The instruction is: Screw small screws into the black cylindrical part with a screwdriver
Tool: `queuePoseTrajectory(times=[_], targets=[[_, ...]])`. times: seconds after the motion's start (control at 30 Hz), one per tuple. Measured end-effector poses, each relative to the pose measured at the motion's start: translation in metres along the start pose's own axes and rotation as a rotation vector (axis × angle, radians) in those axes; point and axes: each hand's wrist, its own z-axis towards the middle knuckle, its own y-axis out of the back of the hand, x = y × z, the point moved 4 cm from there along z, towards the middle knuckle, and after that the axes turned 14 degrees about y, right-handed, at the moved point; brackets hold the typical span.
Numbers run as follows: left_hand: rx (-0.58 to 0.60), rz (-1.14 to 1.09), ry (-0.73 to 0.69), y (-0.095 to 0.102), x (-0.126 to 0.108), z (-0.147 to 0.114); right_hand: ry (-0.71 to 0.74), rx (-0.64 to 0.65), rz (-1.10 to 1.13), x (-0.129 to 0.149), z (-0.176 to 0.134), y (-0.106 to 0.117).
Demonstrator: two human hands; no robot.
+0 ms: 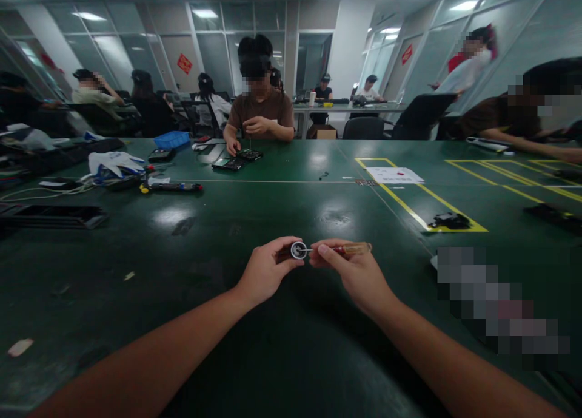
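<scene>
Just above the table, my left hand (267, 266) grips a small round part (298, 250) with a pale metal-looking rim, its open face turned toward me and to the right. The rest of that part is hidden by my fingers, so I cannot tell its kind. My right hand (352, 269) is closed around a screwdriver (357, 249) with a clear amber and red handle. Its thin shaft points left, and the tip reaches the inside of the round part. Whether it touches a screw there is too small to tell.
On the green table (254, 205) lie a blue tray (171, 140), white-and-blue gloves (116, 165), a dark pen-shaped tool (175, 187) and a white sheet (394, 175). Black parts (450, 220) sit inside yellow tape at right. A co-worker (261, 105) handles small devices across the table.
</scene>
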Motion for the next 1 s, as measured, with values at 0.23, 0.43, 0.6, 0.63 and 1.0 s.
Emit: queuePoseTrajectory(times=[0.23, 0.43, 0.6, 0.63, 1.0], targets=[[0.026, 0.003, -0.020, -0.002, 0.004, 0.000, -0.078, -0.004, 0.100, -0.005, -0.002, -0.003], [0.025, 0.004, -0.001, -0.003, 0.001, -0.002, 0.135, 0.056, -0.147, 0.008, -0.002, -0.003], [0.027, -0.008, -0.002, -0.003, 0.001, -0.002, 0.172, 0.117, -0.220, 0.011, -0.002, -0.004], [0.023, -0.007, -0.001, -0.003, 0.002, -0.002, 0.174, 0.116, -0.226, 0.011, -0.002, -0.004], [0.025, -0.010, 0.009, -0.003, 0.001, -0.003, 0.373, 0.210, -0.585, 0.027, -0.005, -0.005]])
